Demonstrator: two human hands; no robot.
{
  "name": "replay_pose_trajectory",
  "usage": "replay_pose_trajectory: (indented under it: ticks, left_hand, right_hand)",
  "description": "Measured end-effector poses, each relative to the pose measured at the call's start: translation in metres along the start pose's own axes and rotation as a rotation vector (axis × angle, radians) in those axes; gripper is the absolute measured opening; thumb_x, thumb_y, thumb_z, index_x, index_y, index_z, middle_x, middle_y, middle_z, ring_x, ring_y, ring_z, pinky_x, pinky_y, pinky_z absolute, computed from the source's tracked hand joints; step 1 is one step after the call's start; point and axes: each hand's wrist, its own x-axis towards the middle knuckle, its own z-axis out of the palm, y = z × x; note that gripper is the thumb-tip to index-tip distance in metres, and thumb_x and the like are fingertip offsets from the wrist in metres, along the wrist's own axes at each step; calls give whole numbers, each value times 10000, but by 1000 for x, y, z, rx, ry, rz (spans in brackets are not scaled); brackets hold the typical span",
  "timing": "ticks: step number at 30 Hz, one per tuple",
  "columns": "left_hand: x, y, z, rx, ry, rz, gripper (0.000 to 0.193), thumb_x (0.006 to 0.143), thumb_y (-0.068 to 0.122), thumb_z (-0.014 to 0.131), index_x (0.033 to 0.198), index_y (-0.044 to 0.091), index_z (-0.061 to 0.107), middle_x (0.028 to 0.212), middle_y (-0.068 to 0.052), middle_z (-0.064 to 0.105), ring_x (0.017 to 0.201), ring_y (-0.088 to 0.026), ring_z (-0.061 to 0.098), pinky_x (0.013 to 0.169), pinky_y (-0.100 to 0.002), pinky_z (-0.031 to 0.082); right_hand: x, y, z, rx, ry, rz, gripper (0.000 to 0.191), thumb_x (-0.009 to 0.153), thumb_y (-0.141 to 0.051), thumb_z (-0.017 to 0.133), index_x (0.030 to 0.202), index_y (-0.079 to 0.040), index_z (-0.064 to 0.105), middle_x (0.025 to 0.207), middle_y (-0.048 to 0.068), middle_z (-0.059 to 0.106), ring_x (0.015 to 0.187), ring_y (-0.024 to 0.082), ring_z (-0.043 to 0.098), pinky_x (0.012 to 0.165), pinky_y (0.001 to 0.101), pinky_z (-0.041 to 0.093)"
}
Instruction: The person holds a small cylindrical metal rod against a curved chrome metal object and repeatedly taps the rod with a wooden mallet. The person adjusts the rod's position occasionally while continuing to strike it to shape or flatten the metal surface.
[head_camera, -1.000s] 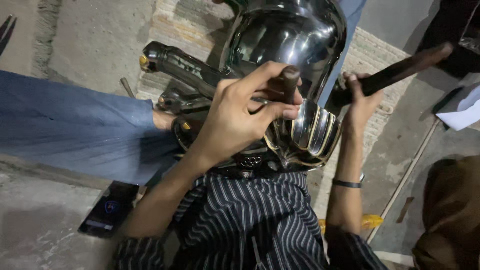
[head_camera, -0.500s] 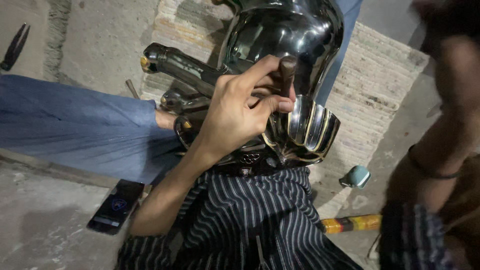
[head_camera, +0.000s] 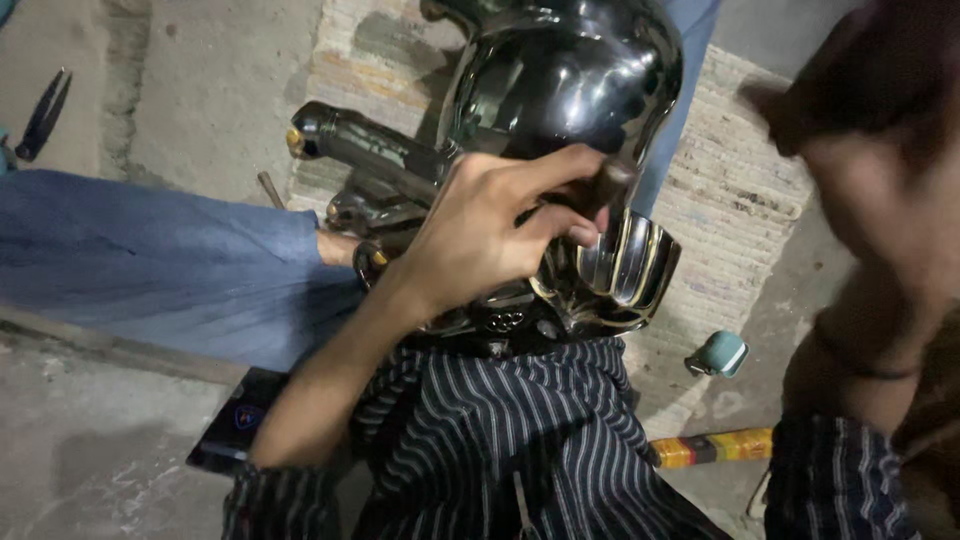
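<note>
One large polished metal piece fills the far middle of the scene, with one ribbed shiny bowl-shaped part just near of it. One hand shows clearly at the centre; one blurred arm fills the right. On the floor lie one dark phone near left, one pair of pliers far left, one yellow-and-red handle and one small teal object near right.

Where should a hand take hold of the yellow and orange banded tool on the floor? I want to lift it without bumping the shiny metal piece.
Judging by its pose, grip the yellow and orange handle at its exposed middle, coming from above: it lies flat on the floor, apart from the metal piece; the ends are hidden.
</note>
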Motion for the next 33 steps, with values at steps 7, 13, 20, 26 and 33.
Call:
replay_pose_trajectory:
  ticks: [7, 13, 20, 26, 33]
  left_hand:
    - [19, -10, -4, 72, -220, 2, 463, 876, -82, 625, 1308, 81, 648, 977, -96, 803, 872, -153, 812, 782, -287, 680]
    - [33, -8, -7, 89, -342, 69, 535, 836, -98, 650, 1340, 83, 640, 963, -86, 804, 815, -147, 808, 692, -301, 632]
    - [36, -2, -6, 163, -355, -32, 420, 895, 76, 725, 1308, 110, 660, 894, -44, 809, 637, -129, 769, 538, -313, 561]
    - [24, 1, -4, 126, -268, -103, 385, 949, -16, 661, 1326, 58, 638, 899, -100, 798, 797, -163, 808, 722, -289, 647]
    - [12, 9, 0, 38, -68, 16, 486, 862, -163, 547, 1325, -32, 612, 1099, -206, 768, 927, -216, 819, 832, -290, 693]
  right_hand:
    - [-20, -26, 17, -132, 74, -93, 328, 983, 57, 692, 1282, -46, 609, 1032, 62, 668, 808, 144, 685, 750, 286, 600]
    - [-36, -17, 16, -332, 141, -44, 109, 1013, 12, 725, 1088, -2, 648, 898, 100, 656, 774, 199, 611, 696, 286, 485]
    - [-53, 2, 10, -152, 91, 91, 286, 943, 21, 683, 1211, -25, 592, 886, 41, 652, 787, 143, 670, 714, 228, 545]
    - [-7, -62, 35, 113, 266, 256, 411, 962, 24, 707, 1330, -60, 544, 879, 39, 626, 706, 123, 605, 652, 219, 502]
    - [6, -61, 22, -363, -45, 73, 290, 1044, 76, 680, 1318, 60, 588, 1193, 216, 610, 901, 255, 613, 770, 298, 507]
